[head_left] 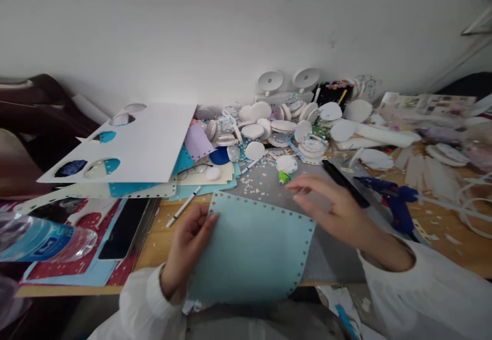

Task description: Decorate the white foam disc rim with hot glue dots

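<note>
My left hand (193,243) pinches the left edge of a light blue sheet of paper (253,253) between thumb and fingers. Small punched shapes run along the sheet's top and right edges, and its lower part hangs over the table's front edge. Off the sheet's upper right corner, my right hand (332,204) is held with its fingers apart and nothing in them. Just beyond those fingertips a small green craft punch (283,177) rests on the grey mat (330,258). Tiny paper cutouts (253,184) lie scattered to the left of the punch.
White discs (252,131) are heaped at the back. A blue glue gun (395,202) and a black bar (344,182) lie on the right. On the left are a white board with round holes (154,140), a phone (125,227), a water bottle (46,240) and a white pen (183,207).
</note>
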{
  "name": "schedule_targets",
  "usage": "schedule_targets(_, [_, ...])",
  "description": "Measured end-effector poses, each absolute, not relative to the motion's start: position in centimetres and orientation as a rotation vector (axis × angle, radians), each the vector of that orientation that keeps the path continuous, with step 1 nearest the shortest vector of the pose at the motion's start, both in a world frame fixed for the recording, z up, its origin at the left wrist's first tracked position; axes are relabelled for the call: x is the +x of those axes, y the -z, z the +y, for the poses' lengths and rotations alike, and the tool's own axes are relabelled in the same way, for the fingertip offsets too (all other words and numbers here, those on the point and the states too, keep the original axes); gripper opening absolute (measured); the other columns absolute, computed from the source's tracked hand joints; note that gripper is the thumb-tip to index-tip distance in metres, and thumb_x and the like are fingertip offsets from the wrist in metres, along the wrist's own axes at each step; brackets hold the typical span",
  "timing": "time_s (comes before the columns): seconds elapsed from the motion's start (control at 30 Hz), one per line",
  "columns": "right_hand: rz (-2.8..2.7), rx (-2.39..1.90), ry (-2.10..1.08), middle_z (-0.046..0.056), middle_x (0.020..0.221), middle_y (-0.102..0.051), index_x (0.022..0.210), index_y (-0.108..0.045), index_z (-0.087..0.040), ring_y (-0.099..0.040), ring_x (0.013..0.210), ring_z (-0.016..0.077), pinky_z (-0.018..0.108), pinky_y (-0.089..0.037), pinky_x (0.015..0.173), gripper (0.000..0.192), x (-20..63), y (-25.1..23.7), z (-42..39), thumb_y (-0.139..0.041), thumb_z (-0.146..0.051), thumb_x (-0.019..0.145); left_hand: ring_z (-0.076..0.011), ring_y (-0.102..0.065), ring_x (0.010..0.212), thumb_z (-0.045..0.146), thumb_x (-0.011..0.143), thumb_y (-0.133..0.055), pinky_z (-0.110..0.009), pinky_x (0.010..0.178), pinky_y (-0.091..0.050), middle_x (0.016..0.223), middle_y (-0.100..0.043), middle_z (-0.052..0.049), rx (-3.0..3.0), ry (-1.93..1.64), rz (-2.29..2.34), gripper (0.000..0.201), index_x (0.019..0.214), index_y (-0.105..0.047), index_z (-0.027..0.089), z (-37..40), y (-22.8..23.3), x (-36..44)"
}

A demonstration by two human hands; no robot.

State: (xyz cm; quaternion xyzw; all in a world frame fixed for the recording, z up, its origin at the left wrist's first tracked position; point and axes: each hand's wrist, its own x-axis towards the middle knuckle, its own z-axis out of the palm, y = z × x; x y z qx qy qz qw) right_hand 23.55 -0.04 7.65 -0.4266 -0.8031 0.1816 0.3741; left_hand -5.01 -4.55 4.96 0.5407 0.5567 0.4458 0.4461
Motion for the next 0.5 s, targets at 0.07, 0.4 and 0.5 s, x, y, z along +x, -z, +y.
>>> schedule_targets(0.07, [-2.144, -1.120, -0.586, 0.006, 0.098, -0.065, 0.109, -0.059, -0.022, -0.062, 0.084, 0.0177, 0.031, -0.052, 0.074, 0.023, 22.6, -6.4, -0.7, -0.056, -0.029, 0.087, -0.0099, -0.046, 0.061, 0.040, 0.085, -0.058, -0.018, 0.051, -0.038, 0.070, -0.052, 0.001, 1.345, -1.111, 1.380, 0.024, 0.082, -0.054, 0.016, -4.5, -3.6, -4.3])
schedule_targets(0.4, [-2.484, -0.918, -0.341, 0.006, 0.086, -0.062, 0.088, -0.063, -0.017, -0.056, 0.081, 0.0179, 0.031, -0.045, 0.072, 0.017, 22.3, -2.3, 0.3, -0.046, -0.017, 0.093, -0.0186, -0.057, 0.098, 0.022, 0.090, -0.052, -0.034, 0.088, -0.047, 0.104, -0.060, -0.006, 1.873, -1.065, 1.499, 0.022, 0.112, -0.051, 0.020, -5.1, -0.7, -4.4])
schedule_targets(0.5, [-2.625, -0.763, -0.179, 0.007, 0.084, -0.061, 0.090, -0.063, -0.016, -0.052, 0.077, 0.0178, 0.032, -0.043, 0.070, 0.022, 22.2, -1.5, 0.3, -0.041, -0.015, 0.094, -0.0229, -0.050, 0.114, 0.017, 0.086, -0.056, -0.042, 0.099, -0.040, 0.121, -0.055, -0.010, 2.248, -0.999, 1.485, 0.036, 0.122, -0.048, 0.020, -4.4, -1.3, -4.8])
